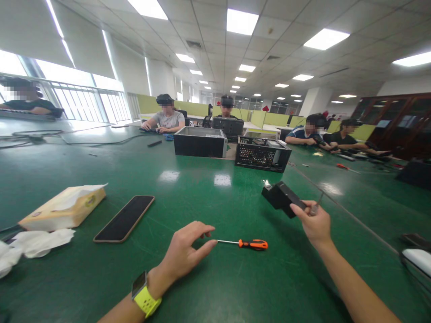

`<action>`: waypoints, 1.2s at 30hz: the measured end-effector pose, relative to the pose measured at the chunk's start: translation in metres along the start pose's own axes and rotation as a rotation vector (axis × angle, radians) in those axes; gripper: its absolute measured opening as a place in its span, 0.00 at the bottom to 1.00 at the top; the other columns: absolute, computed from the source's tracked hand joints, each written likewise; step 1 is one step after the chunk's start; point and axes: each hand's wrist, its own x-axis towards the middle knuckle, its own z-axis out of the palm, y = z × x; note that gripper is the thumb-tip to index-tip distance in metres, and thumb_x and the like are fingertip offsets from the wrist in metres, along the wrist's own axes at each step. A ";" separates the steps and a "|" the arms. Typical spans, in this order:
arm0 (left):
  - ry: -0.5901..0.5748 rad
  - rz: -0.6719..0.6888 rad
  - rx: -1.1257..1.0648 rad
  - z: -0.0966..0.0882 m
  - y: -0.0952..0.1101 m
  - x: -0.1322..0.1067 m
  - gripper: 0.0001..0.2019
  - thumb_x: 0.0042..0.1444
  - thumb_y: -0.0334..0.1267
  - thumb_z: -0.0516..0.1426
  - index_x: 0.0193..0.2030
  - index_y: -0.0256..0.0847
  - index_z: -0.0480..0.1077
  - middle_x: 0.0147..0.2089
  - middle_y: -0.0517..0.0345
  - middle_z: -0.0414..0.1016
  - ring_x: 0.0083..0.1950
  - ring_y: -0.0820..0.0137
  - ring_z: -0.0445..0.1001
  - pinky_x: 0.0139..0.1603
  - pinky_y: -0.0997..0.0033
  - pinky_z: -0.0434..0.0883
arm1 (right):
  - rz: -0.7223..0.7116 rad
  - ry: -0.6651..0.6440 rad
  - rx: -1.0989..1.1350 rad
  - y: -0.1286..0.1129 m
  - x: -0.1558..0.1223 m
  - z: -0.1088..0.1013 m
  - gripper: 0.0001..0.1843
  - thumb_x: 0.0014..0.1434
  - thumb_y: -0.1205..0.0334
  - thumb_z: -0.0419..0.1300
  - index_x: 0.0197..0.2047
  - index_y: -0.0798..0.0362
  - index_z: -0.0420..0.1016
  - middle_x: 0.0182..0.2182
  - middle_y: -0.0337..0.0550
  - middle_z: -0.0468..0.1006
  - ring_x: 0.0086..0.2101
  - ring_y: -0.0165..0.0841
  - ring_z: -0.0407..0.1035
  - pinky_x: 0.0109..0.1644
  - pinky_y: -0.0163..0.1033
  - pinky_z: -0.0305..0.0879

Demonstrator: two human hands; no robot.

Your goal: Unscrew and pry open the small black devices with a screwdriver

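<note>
My left hand (188, 246) hovers over the green table with thumb and fingers apart and nothing between them. Its thumb tip meets the metal end of an orange-and-black screwdriver (253, 244) lying flat; whether they touch, I cannot tell. Off to the right, my right hand (315, 224) is closed on a black boxy part (281, 197) with a stepped shape, held tilted above the table. A thin greyish metal piece (318, 204) sticks up by the same fingers; its kind is unclear.
A phone (124, 220) and a tissue pack (65, 206) lie on the left, with crumpled tissues (40, 242) nearby. Computer cases (200, 146) stand at mid-table. Several people sit around the far side. Another screwdriver (346, 168) lies far right, and a white object (417, 260) at the right edge.
</note>
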 end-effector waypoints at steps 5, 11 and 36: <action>-0.001 0.015 0.015 0.001 0.003 0.001 0.08 0.62 0.39 0.58 0.44 0.39 0.75 0.34 0.55 0.78 0.34 0.68 0.76 0.36 0.70 0.73 | 0.292 0.234 -0.234 0.062 0.039 -0.021 0.32 0.48 0.37 0.61 0.40 0.59 0.76 0.27 0.52 0.75 0.30 0.47 0.70 0.36 0.47 0.64; -0.020 0.014 0.026 0.002 0.001 -0.001 0.08 0.62 0.39 0.58 0.43 0.39 0.75 0.33 0.56 0.77 0.33 0.68 0.76 0.35 0.70 0.72 | 0.462 0.168 -0.369 0.089 0.047 -0.014 0.34 0.45 0.34 0.62 0.43 0.56 0.79 0.36 0.63 0.80 0.36 0.55 0.73 0.36 0.51 0.66; -0.013 0.083 0.029 0.003 0.004 -0.001 0.08 0.62 0.38 0.59 0.45 0.39 0.75 0.29 0.59 0.77 0.29 0.70 0.76 0.31 0.73 0.73 | 0.193 -0.148 -0.230 0.023 0.038 0.064 0.37 0.50 0.32 0.59 0.49 0.55 0.79 0.40 0.60 0.82 0.44 0.57 0.74 0.44 0.54 0.67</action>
